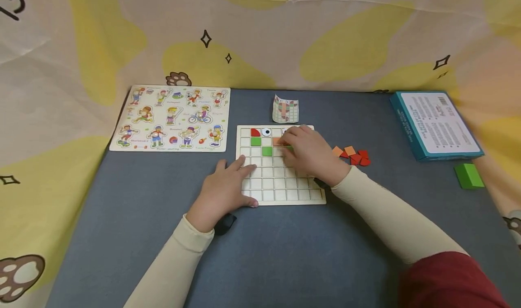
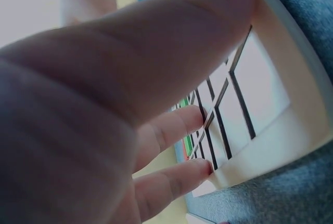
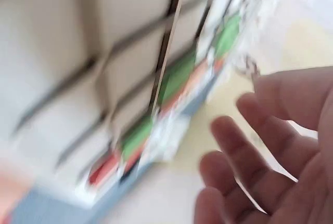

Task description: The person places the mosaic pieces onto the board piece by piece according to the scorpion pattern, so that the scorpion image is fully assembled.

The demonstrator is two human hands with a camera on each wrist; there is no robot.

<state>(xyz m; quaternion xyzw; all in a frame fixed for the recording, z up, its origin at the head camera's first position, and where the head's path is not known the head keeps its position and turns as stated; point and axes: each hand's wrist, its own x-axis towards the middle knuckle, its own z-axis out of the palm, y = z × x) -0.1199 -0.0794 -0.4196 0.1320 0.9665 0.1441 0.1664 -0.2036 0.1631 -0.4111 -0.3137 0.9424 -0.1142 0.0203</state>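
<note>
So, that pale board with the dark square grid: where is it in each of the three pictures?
Head: the pale board with the dark square grid lies near the middle.
Left wrist: the board slants through the right half.
Right wrist: the board, blurred, fills much of the left and top.
Shared landmark: the green square tiles on it, only slivers in the left wrist view.

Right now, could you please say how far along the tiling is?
Seemingly done: a red tile, eye tile and green tiles in the far rows of the board. In hand: the right hand is at an orange tile; its grip is unclear. Likely remaining: loose tiles beside the board; its visible near squares are bare.
</note>
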